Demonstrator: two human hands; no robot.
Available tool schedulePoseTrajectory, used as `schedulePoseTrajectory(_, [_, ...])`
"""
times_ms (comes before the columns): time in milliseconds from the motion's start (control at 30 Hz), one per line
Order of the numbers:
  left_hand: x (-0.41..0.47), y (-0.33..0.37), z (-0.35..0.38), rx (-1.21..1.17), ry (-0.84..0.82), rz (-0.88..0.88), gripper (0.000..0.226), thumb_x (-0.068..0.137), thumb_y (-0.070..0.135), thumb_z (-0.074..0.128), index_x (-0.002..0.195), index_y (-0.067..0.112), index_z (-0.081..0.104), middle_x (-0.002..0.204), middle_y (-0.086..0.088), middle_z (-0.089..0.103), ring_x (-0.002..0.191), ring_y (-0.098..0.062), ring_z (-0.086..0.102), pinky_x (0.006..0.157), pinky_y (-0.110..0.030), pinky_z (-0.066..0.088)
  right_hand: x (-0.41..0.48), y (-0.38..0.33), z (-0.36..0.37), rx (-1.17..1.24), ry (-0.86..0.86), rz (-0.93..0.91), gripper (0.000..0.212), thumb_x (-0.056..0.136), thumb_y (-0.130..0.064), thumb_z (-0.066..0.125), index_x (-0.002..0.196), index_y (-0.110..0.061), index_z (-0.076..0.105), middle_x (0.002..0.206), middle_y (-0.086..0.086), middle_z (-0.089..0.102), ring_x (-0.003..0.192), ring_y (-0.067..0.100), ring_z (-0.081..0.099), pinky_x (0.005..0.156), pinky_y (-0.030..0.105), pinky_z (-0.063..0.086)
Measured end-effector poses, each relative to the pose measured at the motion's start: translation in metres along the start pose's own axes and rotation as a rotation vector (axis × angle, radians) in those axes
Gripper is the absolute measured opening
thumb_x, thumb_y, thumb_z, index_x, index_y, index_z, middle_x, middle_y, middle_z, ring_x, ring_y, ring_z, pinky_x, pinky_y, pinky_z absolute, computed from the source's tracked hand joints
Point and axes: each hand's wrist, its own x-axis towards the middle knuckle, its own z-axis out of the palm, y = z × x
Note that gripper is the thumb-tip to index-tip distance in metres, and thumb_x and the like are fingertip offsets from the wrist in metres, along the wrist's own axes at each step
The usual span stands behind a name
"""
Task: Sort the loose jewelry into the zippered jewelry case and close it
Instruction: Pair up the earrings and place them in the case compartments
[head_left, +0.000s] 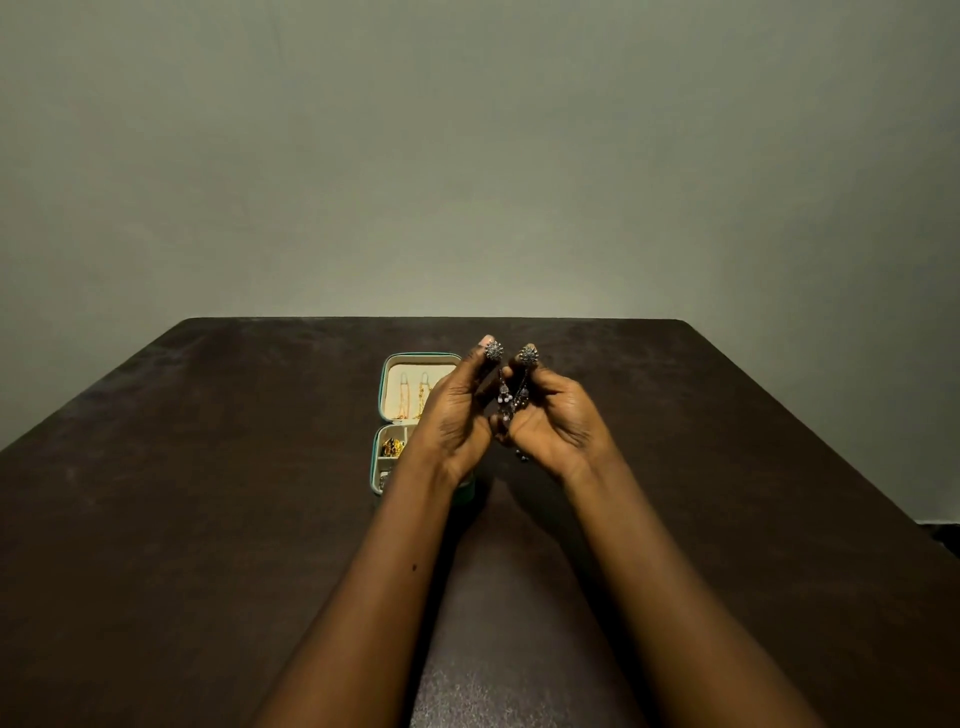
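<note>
A small teal jewelry case (385, 387) lies open on the dark table, its cream lid holding gold chains (413, 397) and its lower tray holding gold pieces (392, 447). My left hand (454, 415) pinches one silver dangling earring (494, 351) by its round stud top. My right hand (556, 415) pinches the matching earring (529, 355) the same way. Both earrings hang between my palms, their beaded drops (511, 400) tangled close together, just right of the case. My left hand hides the case's right half.
The dark brown table (208, 493) runs back to a plain grey wall (467, 156). A small dark bit of jewelry (522, 456) shows below my right palm. The table's right edge slants down toward the floor at far right.
</note>
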Motion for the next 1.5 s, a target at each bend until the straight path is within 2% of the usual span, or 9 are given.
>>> schedulePoseTrajectory(100, [-0.001,0.001,0.0,0.017,0.028,-0.017,0.027,0.093,0.02,0.051,0.07,0.015,0.063,0.059,0.003,0.068,0.052,-0.004,0.064,0.056,-0.02,0.053,0.001,-0.001,-0.001,-0.032,0.008,0.007,0.05,0.095,-0.015,0.036,0.056,-0.011,0.067,0.054,-0.001,0.062,0.06,0.009,0.058,0.054,0.024,0.056])
schedulePoseTrajectory(333, [-0.002,0.001,0.001,-0.011,0.005,-0.032,0.026,0.093,0.02,0.052,0.072,0.011,0.064,0.067,-0.003,0.071,0.059,-0.009,0.068,0.058,-0.022,0.056,0.001,-0.003,-0.002,-0.092,0.024,-0.001,0.028,0.095,-0.013,0.038,0.076,-0.01,0.057,0.055,0.0,0.061,0.067,0.009,0.051,0.062,0.025,0.051])
schedulePoseTrajectory(433, [-0.005,0.002,0.002,0.119,0.058,-0.013,0.021,0.093,0.023,0.051,0.076,0.015,0.06,0.064,0.005,0.069,0.054,-0.005,0.063,0.05,-0.017,0.05,0.0,-0.011,-0.007,-0.39,0.088,-0.081,0.027,0.096,-0.013,0.042,0.072,-0.011,0.055,0.056,0.001,0.054,0.059,0.011,0.047,0.051,0.02,0.045])
schedulePoseTrajectory(567, [-0.001,-0.001,-0.003,0.298,0.118,0.008,0.02,0.091,0.032,0.054,0.074,0.022,0.058,0.077,0.01,0.062,0.071,-0.007,0.049,0.065,-0.025,0.035,0.001,-0.026,-0.023,-0.611,0.226,-0.139,0.03,0.097,-0.012,0.044,0.068,-0.013,0.049,0.062,0.003,0.045,0.056,0.011,0.045,0.044,0.017,0.038])
schedulePoseTrajectory(833, [0.002,-0.002,-0.011,0.343,0.056,0.044,0.018,0.093,0.023,0.052,0.077,0.018,0.059,0.055,0.011,0.059,0.051,0.0,0.043,0.051,-0.015,0.03,0.009,-0.047,-0.054,-0.902,0.397,-0.255,0.04,0.097,-0.008,0.045,0.057,-0.013,0.04,0.058,0.001,0.033,0.052,0.012,0.03,0.05,0.024,0.023])
schedulePoseTrajectory(967, [0.002,-0.003,-0.012,0.3,0.057,0.03,0.019,0.093,0.02,0.053,0.078,0.011,0.06,0.058,0.004,0.055,0.043,-0.002,0.043,0.041,-0.015,0.037,0.011,-0.044,-0.06,-1.288,0.387,-0.27,0.031,0.097,-0.014,0.045,0.066,-0.009,0.047,0.06,0.003,0.037,0.056,0.012,0.038,0.051,0.023,0.031])
schedulePoseTrajectory(1133, [0.001,-0.002,-0.012,0.312,0.066,0.043,0.021,0.092,0.022,0.053,0.076,0.01,0.059,0.064,-0.001,0.046,0.04,-0.002,0.039,0.038,-0.014,0.034,0.015,-0.042,-0.062,-1.797,0.416,-0.24,0.031,0.093,-0.016,0.053,0.064,-0.006,0.053,0.08,0.012,0.059,0.082,0.024,0.054,0.069,0.024,0.033])
schedulePoseTrajectory(1367, [0.003,-0.004,-0.012,0.301,0.081,0.028,0.02,0.093,0.02,0.052,0.078,0.008,0.059,0.057,0.003,0.054,0.039,-0.002,0.038,0.038,-0.014,0.032,0.021,-0.037,-0.067,-1.977,0.432,-0.24,0.041,0.087,-0.02,0.064,0.051,-0.012,0.046,0.087,0.02,0.065,0.089,0.033,0.062,0.084,0.039,0.047])
schedulePoseTrajectory(1500, [0.005,-0.005,-0.014,0.275,0.087,0.005,0.016,0.091,0.014,0.054,0.08,0.005,0.06,0.062,-0.002,0.047,0.039,-0.002,0.038,0.04,-0.014,0.035,0.02,-0.04,-0.066,-1.996,0.413,-0.305,0.021,0.089,-0.018,0.06,0.078,-0.003,0.067,0.105,0.016,0.059,0.099,0.032,0.056,0.089,0.041,0.047])
